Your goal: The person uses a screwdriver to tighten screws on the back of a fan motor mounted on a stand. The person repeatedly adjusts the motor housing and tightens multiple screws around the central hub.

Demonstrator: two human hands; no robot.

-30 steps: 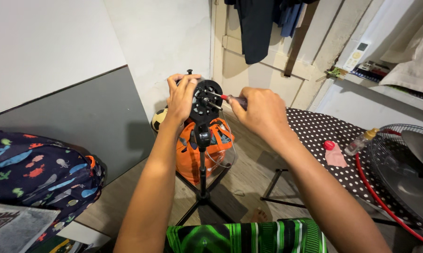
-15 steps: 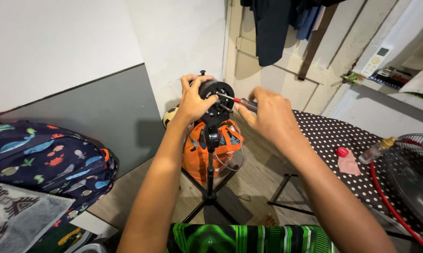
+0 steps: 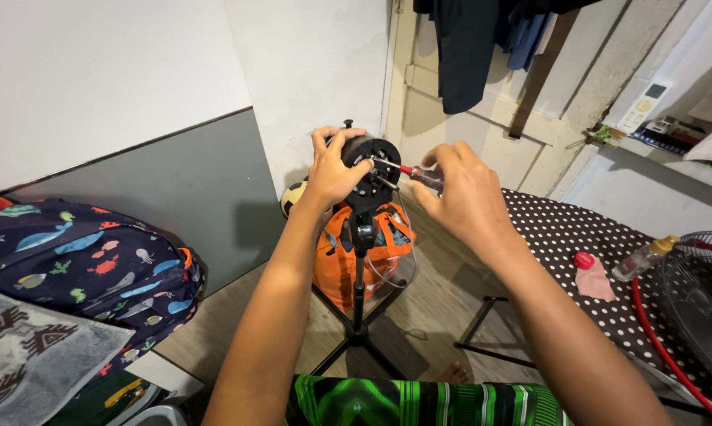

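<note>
Black and round, the plastic motor housing sits atop a thin black metal stand, and every other thing here is placed from it. The left hand wraps its left side, fingers closed firmly around the rim. The right hand, just right of the housing, pinches a red-handled screwdriver, whose metal shaft reaches the housing's face; whether the tip sits in a screw head is hard to tell at this size.

The stand looks slender, so a hard push on the screwdriver could tip it or let the tip slip across the face toward the left fingers.

Directly below the housing, behind the stand, an orange fabric bag stands open; it seems to hold clear tubing and something blue. Far left lies a navy backpack with sea-creature print, closed. To the right, a polka-dot table carries a small bottle.
</note>
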